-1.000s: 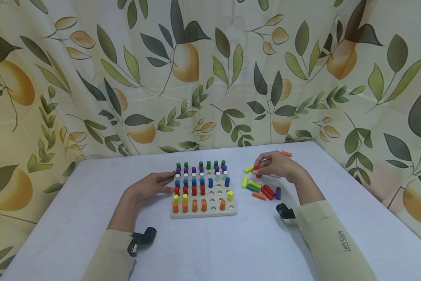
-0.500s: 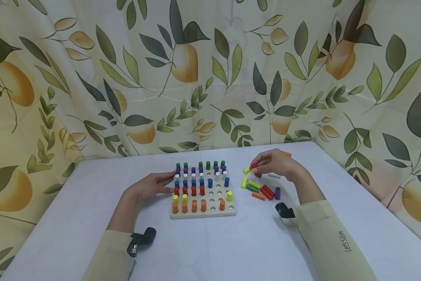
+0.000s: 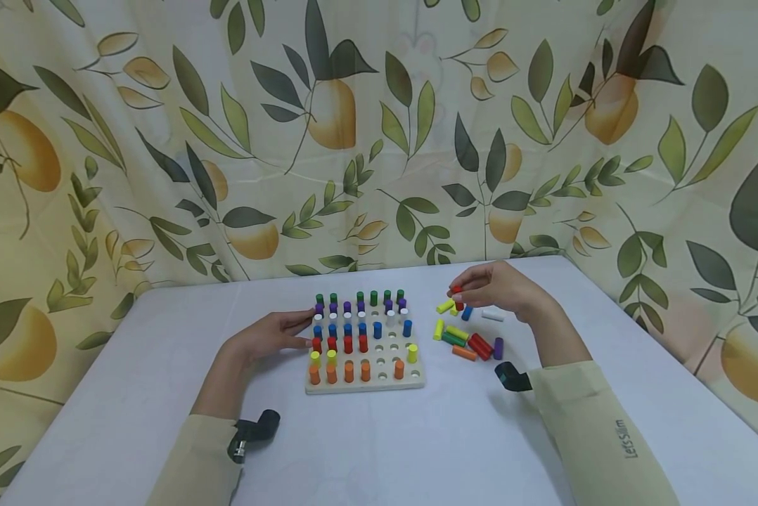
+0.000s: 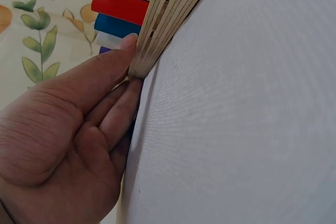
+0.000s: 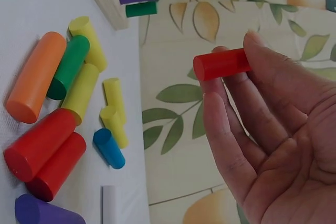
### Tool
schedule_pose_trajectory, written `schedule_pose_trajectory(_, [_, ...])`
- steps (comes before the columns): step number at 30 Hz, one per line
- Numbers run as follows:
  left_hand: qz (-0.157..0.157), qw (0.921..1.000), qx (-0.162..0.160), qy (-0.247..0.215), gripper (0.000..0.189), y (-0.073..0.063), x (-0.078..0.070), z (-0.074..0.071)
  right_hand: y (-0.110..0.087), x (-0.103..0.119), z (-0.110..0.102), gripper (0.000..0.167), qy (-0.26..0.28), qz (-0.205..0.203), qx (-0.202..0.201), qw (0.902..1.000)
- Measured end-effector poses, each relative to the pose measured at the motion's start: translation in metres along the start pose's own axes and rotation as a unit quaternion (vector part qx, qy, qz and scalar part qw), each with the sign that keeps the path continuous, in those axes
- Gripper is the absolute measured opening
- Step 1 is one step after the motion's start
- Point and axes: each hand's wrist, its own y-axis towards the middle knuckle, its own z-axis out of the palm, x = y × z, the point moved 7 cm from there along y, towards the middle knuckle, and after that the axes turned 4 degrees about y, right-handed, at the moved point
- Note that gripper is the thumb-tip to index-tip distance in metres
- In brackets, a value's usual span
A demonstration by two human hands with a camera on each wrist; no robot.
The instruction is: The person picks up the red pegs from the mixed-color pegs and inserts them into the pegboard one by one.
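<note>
My left hand (image 3: 266, 336) holds the left edge of a pale wooden pegboard (image 3: 366, 388). In the left wrist view its thumb lies against the upper side of the board's edge, and the other fingertips reach the lower edge near the cloth. Rows of upright green, purple, white, blue, red, yellow and orange pegs fill part of the board; bare holes show mostly on the right. Above the loose pegs, my right hand (image 3: 502, 292) pinches a red peg (image 5: 223, 64) between thumb and fingers, clear of the table. The peg stands about upright in the head view.
Right of the board lie loose pegs: two red (image 5: 42, 145), an orange (image 3: 464, 353), a green (image 3: 453, 339), a purple (image 3: 498, 348), a blue (image 3: 467, 313), a white (image 3: 493, 316) and several yellow (image 3: 439, 329). A patterned curtain (image 3: 379, 140) hangs behind the white-covered table (image 3: 354, 450).
My right hand has lifted the red peg and shifted slightly left and away, turning it upright. The blue and white loose pegs show more. The left hand stays at the board.
</note>
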Motion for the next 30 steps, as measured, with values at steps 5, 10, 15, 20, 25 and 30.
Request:
schedule_pose_trajectory(5, [0.002,1.0000,0.002,0.003,0.075,0.000,0.000,0.001,-0.001,0.002,0.001,0.025,0.000,-0.001,-0.007,1.0000])
schedule_pose_trajectory(10, [-0.002,1.0000,-0.001,0.001,0.075,-0.001,0.000,-0.001,-0.001,0.007,0.003,0.027,0.002,-0.010,-0.017,0.9998])
schedule_pose_trajectory(15, [-0.001,1.0000,-0.002,0.005,0.075,-0.002,-0.001,-0.001,-0.003,0.018,0.007,0.024,0.001,-0.027,-0.015,0.9995])
schedule_pose_trajectory(20, [0.005,1.0000,-0.003,0.000,0.075,-0.001,-0.001,-0.002,-0.004,0.025,0.011,0.022,0.006,-0.037,-0.004,0.9993])
schedule_pose_trajectory(25, [0.008,1.0000,0.003,0.000,0.075,-0.001,-0.001,-0.001,-0.006,0.024,0.011,0.023,0.026,-0.037,0.002,0.9990])
schedule_pose_trajectory(30, [0.006,1.0000,0.003,0.000,0.075,-0.001,-0.001,0.000,-0.008,0.025,0.008,0.023,0.035,-0.044,-0.003,0.9984])
